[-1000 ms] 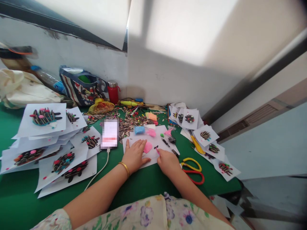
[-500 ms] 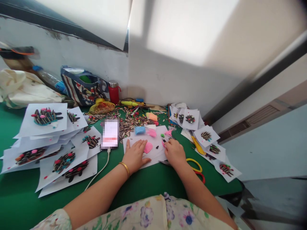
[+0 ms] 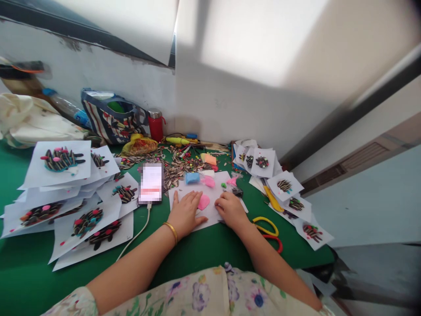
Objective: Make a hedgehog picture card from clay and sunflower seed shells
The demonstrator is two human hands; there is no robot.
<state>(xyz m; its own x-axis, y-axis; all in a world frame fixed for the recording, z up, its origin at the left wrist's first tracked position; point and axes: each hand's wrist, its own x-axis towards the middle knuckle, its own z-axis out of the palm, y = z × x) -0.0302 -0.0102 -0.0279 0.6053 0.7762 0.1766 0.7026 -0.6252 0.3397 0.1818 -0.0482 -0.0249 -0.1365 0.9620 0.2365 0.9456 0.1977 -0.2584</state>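
On the white paper [image 3: 178,194], left hand [image 3: 186,212] flat, fingers extended, beside the pink clay [image 3: 204,202]. Right hand [image 3: 231,211]: fingers bent at the paper, right of the clay; grip cannot be told. Scissors [image 3: 268,226] near right wrist.

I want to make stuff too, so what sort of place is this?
Probably a craft room or corner: a green table holds scattered seed-like bits, a flat pink clay-like piece and papers decorated with similar bits.
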